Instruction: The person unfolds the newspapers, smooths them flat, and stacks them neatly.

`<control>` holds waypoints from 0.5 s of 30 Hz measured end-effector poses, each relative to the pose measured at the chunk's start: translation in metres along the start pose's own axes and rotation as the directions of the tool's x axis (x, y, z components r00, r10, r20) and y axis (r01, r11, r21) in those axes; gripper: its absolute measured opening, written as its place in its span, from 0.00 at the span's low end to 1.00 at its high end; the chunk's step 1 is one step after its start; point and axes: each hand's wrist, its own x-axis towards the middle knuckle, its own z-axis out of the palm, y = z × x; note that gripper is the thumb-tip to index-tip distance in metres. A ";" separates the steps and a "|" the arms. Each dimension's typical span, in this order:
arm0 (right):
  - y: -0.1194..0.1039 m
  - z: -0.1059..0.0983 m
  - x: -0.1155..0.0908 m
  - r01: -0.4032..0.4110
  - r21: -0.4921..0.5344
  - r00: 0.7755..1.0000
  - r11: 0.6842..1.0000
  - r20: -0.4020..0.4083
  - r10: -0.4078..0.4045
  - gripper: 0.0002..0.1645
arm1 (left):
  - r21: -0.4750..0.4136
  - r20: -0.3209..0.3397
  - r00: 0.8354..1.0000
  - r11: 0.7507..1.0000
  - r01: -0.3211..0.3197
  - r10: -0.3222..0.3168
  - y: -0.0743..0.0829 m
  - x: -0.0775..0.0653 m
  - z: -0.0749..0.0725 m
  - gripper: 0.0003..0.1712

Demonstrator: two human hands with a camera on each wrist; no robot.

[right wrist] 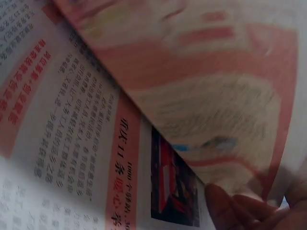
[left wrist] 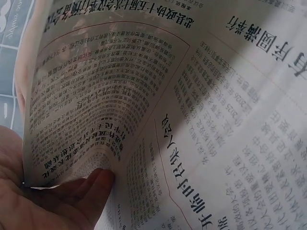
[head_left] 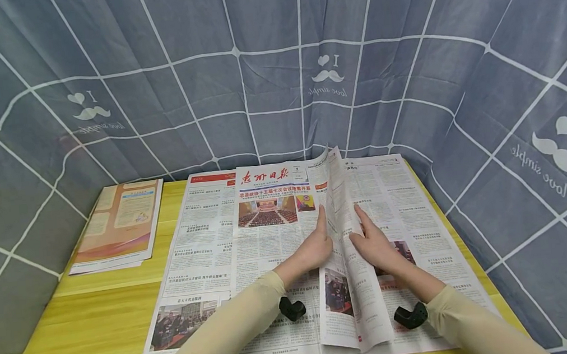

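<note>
An open newspaper (head_left: 270, 257) lies spread on the table, with a red masthead and a photo of a hall. Near its middle a raised page (head_left: 338, 194) stands up, folded along its length, between the two hands. On the left side of this page, my left hand (head_left: 316, 248) grips its edge; in the left wrist view that hand (left wrist: 57, 201) has the curved sheet between thumb and fingers. From the right side my right hand (head_left: 374, 246) holds the page, and in the right wrist view its fingertips (right wrist: 223, 206) pinch the sheet's edge.
A stack of orange-covered booklets (head_left: 118, 225) lies at the left of the yellow wooden table (head_left: 74, 330). A grey checked cloth (head_left: 275, 76) hangs behind and along both sides. Black devices (head_left: 411, 316) sit at the wrists.
</note>
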 end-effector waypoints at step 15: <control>0.006 -0.003 -0.001 0.025 -0.069 1.000 0.997 0.010 -0.025 0.46 | 0.035 0.004 1.000 0.999 -0.009 0.009 0.000 0.000 0.002 0.43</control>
